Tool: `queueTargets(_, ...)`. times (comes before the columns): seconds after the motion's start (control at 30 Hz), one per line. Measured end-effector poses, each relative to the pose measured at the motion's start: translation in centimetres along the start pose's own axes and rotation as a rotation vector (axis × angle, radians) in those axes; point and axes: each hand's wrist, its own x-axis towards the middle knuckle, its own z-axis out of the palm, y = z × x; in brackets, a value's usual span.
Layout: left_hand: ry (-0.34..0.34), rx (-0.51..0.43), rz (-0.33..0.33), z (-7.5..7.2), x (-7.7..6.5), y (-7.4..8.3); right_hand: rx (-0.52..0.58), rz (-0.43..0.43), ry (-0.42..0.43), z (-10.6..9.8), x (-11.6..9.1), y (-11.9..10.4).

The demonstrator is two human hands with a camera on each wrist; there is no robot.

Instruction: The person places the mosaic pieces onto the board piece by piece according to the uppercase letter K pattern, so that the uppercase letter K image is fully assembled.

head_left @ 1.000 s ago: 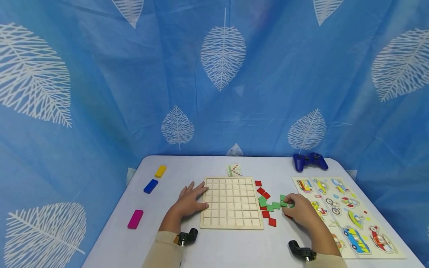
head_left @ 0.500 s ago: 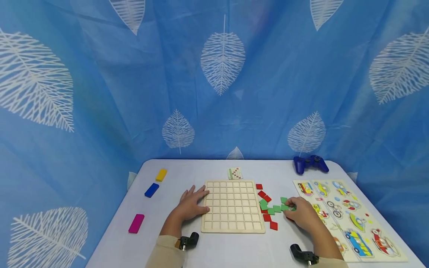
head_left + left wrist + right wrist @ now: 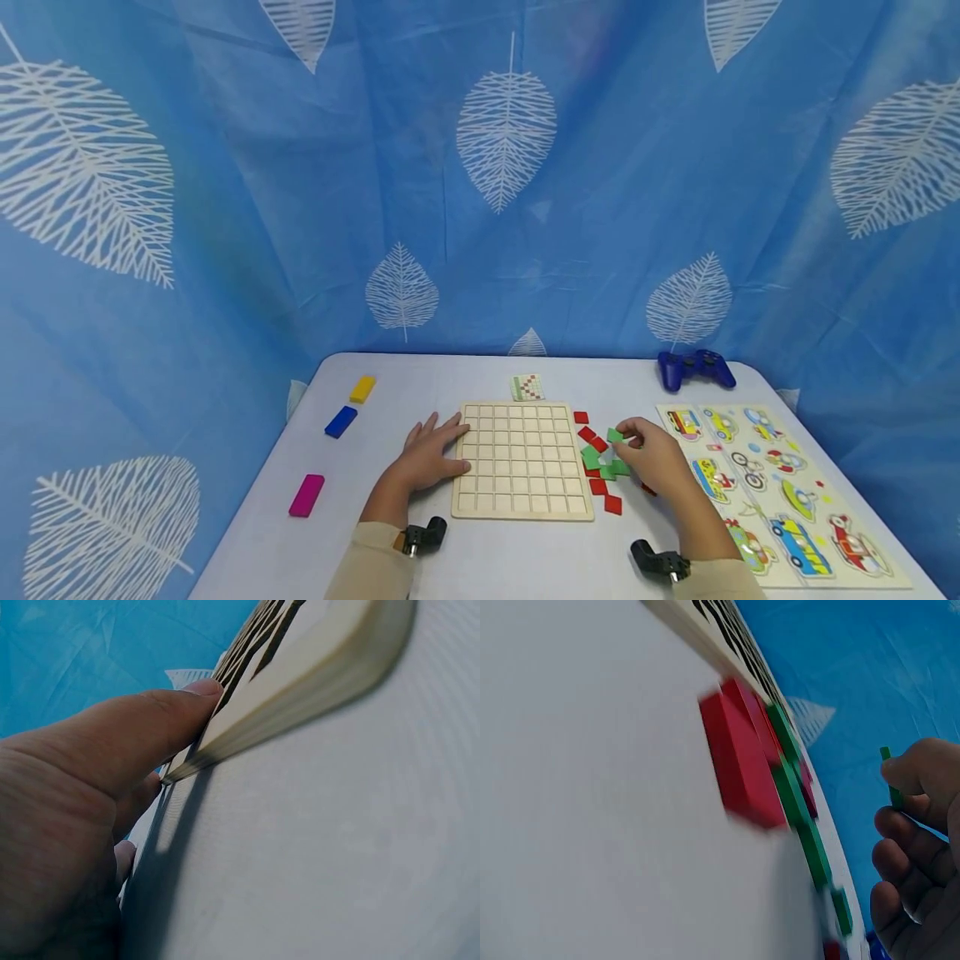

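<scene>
A square wooden grid board [image 3: 523, 510] lies flat on the table. My left hand [image 3: 427, 460] rests at its left side, fingers spread fairly straight and the thumb touching the rim. In the left wrist view, the tip of the thumb [image 3: 169, 724] presses on the board's edge. Between thumb and finger, my right hand [image 3: 660, 462] pinches a thin green square tile [image 3: 896, 798], held above the table in the right wrist view. Below and left of that hand lie loose green tiles [image 3: 591, 458] and red tiles [image 3: 612, 505], close along the board's right side.
Behind the board lies a small pattern card [image 3: 527, 387]. Yellow [image 3: 363, 389], blue [image 3: 341, 422] and magenta blocks [image 3: 307, 496] are on the left. A vehicle picture puzzle [image 3: 780, 492] covers the right side, with a blue game controller [image 3: 696, 368] beyond it. A blue curtain hangs behind.
My right hand has moved left from the outer green tiles and now holds one raised tile. The left hand has stayed at the board's edge.
</scene>
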Motion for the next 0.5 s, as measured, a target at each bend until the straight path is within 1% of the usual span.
queueTargets(0.17, 0.009, 0.01, 0.002, -0.2, 0.2, 0.0, 0.034, -0.031, -0.021, 2.0, 1.1, -2.7)
queueTargets(0.37, 0.013, -0.003, 0.005, 0.1, 0.4, -0.3, 0.058, -0.124, -0.036, 4.5, 2.2, -6.1)
queueTargets(0.5, 0.016, -0.016, -0.003, 0.3, 0.3, -0.4, 0.087, -0.165, -0.05, 5.8, 2.8, -7.7)
